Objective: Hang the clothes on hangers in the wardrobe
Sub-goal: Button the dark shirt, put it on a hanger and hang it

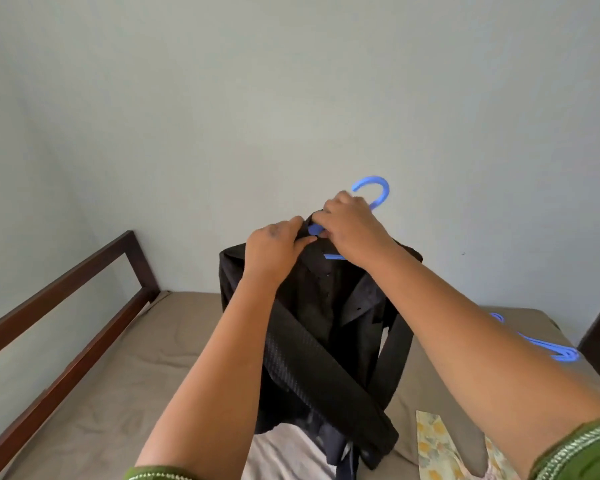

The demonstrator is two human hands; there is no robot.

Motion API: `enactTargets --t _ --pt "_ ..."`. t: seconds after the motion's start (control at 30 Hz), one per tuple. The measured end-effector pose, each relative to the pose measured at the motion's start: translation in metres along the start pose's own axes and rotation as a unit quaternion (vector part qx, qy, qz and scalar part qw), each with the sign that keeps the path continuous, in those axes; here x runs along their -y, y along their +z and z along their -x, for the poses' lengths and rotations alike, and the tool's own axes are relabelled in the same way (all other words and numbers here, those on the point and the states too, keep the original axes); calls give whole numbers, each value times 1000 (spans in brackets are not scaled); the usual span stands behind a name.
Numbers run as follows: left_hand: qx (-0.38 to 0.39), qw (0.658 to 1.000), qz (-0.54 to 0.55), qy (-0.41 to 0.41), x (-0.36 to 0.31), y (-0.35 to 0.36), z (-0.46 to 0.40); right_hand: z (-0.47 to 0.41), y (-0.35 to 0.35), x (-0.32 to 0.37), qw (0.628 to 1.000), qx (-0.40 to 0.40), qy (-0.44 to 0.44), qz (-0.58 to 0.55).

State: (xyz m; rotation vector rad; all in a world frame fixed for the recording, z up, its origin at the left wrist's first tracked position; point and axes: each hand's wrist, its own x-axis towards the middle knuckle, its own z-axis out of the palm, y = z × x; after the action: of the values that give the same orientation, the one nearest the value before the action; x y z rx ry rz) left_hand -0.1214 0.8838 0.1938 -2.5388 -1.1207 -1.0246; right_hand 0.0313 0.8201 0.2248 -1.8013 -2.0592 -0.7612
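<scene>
A black shirt (326,306) hangs on a blue plastic hanger (378,188), held up over the bed. The hanger's hook sticks out above my hands. My left hand (274,247) pinches the shirt's collar on the left of the hanger's neck. My right hand (350,226) grips the collar and the hanger's neck from the right. The shirt's sleeves hang down in front, and its lower edge reaches the clothes on the bed.
Below lies a bed with a tan sheet (136,358) and a dark wooden frame (66,296) on the left. More blue hangers (548,346) lie on the bed at the right. A white garment (284,452) and a floral cloth (437,445) lie near me. A pale wall (291,98) is behind.
</scene>
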Motion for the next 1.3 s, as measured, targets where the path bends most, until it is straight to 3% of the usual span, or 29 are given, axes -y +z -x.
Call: enactTargets --t 0.07,0.13,0.17,0.2,0.27,0.33,0.4,0.47,0.6,0.73,0.93,1.03,1.13,1.3 --pt "5 999 0 -39 6 -3 -2 21 11 -8 982 -171 70 -21" --pt "4 996 3 -87 16 -3 -3 56 27 -6 922 -314 203 -104" --pt "-2 995 5 -102 20 -2 -1 75 41 -1 883 -347 273 -157" --pt "-3 994 12 -113 21 -1 0 93 58 5 848 -344 339 -216" --pt "5 991 25 -131 21 2 2 121 93 20 794 -239 433 -353" --pt "11 989 28 -146 17 4 2 132 116 32 754 -84 464 -457" --pt "8 987 37 -154 12 4 3 130 126 37 728 5 479 -490" --pt "11 986 44 -158 5 6 4 119 124 33 726 21 509 -462" --pt "-4 984 38 -172 -5 11 7 110 121 23 766 -28 500 -404" --pt "-18 983 43 -179 -6 12 9 113 125 21 752 -95 485 -436" --pt "-20 983 37 -181 -14 11 8 103 141 17 713 -79 476 -508" --pt "-12 983 38 -179 -18 13 6 97 141 17 718 -71 476 -503" --pt "-9 983 38 -180 -22 15 4 95 141 20 699 -66 452 -551" --pt "-9 984 40 -174 -26 13 2 89 145 18 724 -103 450 -512"
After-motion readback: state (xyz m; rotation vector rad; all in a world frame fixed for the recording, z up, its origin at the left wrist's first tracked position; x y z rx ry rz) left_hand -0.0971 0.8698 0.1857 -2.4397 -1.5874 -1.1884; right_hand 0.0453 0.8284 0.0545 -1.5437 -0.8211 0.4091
